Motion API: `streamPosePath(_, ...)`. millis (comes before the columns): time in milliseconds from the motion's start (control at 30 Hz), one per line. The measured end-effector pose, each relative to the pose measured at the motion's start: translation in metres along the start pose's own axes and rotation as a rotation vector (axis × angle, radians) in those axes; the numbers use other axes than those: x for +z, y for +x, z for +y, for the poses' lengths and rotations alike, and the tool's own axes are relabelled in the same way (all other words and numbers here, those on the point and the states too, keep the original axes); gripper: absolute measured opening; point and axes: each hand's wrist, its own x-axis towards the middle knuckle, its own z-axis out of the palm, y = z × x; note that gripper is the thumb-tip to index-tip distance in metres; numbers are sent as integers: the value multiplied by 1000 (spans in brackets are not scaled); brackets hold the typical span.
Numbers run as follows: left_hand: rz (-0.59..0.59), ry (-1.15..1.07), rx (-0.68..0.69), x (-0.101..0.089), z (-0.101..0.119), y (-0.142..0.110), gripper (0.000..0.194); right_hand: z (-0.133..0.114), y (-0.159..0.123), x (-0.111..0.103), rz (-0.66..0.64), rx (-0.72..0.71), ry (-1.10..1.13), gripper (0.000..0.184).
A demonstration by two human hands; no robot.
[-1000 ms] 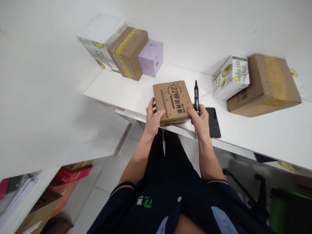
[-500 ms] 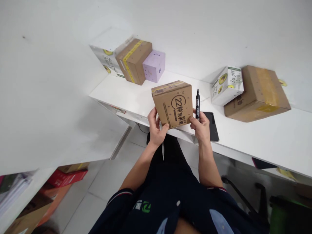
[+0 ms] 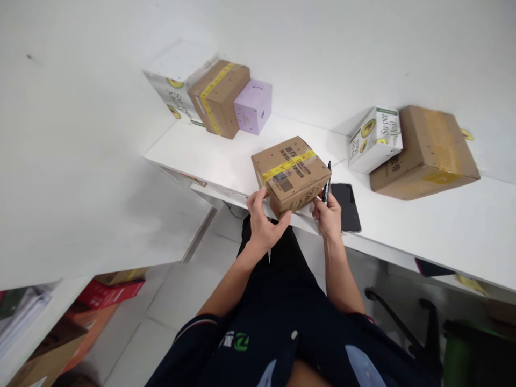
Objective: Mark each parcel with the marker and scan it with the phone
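Observation:
A small brown cardboard box [image 3: 296,169] with yellow tape and dark print across its top is over the front of the white desk [image 3: 237,161], tilted. My left hand [image 3: 265,223] grips its near left corner, thumb on the front face and fingers at the side. At the near right corner of the box, my right hand [image 3: 328,215] is closed round a black marker [image 3: 327,185] that points up and away. Whether its fingers also bear the box is hard to see. A black phone [image 3: 347,208] lies flat just right of my right hand.
Against the wall at left stand a white box [image 3: 177,99], a taped brown box [image 3: 221,102] and a lilac box [image 3: 253,106]. To the right are a small white avocado-print box [image 3: 377,140] and a larger brown box [image 3: 427,153]. A chair base [image 3: 427,328] is below the desk.
The cardboard box has been turned: its printed side faced me before, and now its taped top does. My right hand has shifted slightly down and left, with the marker still in it.

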Motion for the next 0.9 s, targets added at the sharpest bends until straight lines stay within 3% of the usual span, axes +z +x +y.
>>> streamPosePath(100,10,110,50,-3,4,7,85,3,4,2,-15,-21,-46,30)
streamPosePath(300,62,296,244,-7,10,24,52,0,10,12,-34,-9,-89,29)
streamPosePath(433,-28,309,201,-10,13,34,33,1,10,19,-51,8,-80,32)
streamPosePath(533,-31,296,196,-12,14,40,27,-1,10,20,-23,17,-52,35)
streamPosePath(667,-20,279,231,-13,13,43,26,-18,8,15,51,-58,28,44)
streamPosePath(767,-7,278,176,-11,16,39,26,-40,2,8,16,-169,12,61)
streamPosePath(900,-24,279,157,-5,25,33,30,-67,-12,-1,-133,-284,16,43)
